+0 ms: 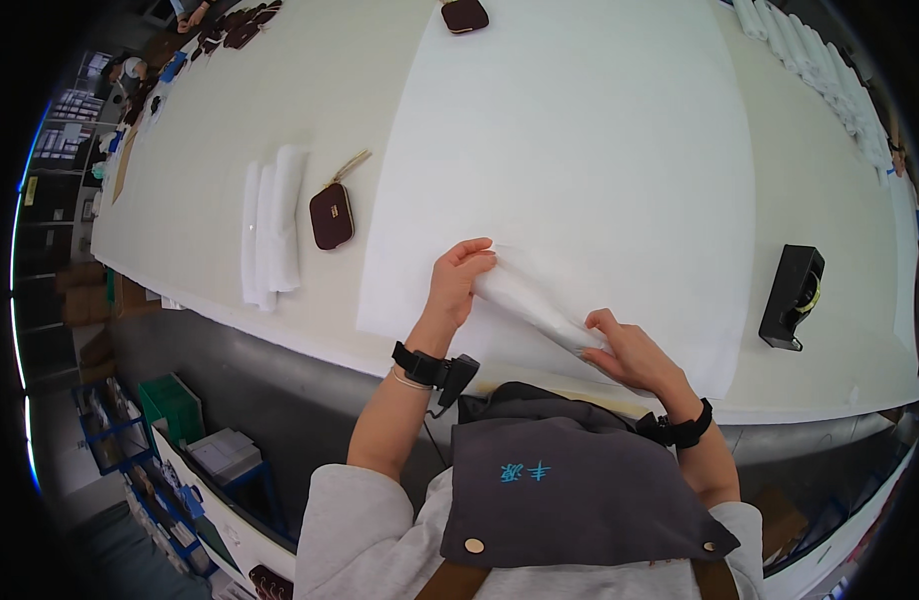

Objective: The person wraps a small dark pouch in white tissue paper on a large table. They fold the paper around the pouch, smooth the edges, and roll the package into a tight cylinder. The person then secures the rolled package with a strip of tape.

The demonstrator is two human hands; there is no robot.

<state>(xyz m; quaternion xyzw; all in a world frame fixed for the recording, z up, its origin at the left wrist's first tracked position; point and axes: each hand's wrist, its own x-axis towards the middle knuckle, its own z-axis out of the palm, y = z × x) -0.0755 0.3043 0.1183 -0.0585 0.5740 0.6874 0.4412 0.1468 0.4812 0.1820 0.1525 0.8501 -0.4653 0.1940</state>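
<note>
A white paper roll point(536, 300) lies slanted between my two hands, above the near part of a large white sheet point(570, 140). My left hand point(462, 275) pinches its upper left end between thumb and fingers. At the lower right end, my right hand point(630, 352) grips it with curled fingers. Left of the sheet, a small dark maroon zip pouch point(332, 217) with a beige strap rests on the table. Beside that pouch are several white rolls point(275, 230) laid side by side. Another maroon pouch point(465, 15) sits at the sheet's far edge.
A black tape dispenser point(792, 297) stands on the table point(780, 385) at the right. Many white rolls point(820, 75) line the far right, and dark pouches point(242, 30) are heaped far left, near other people. A green crate point(172, 408) is below the left edge.
</note>
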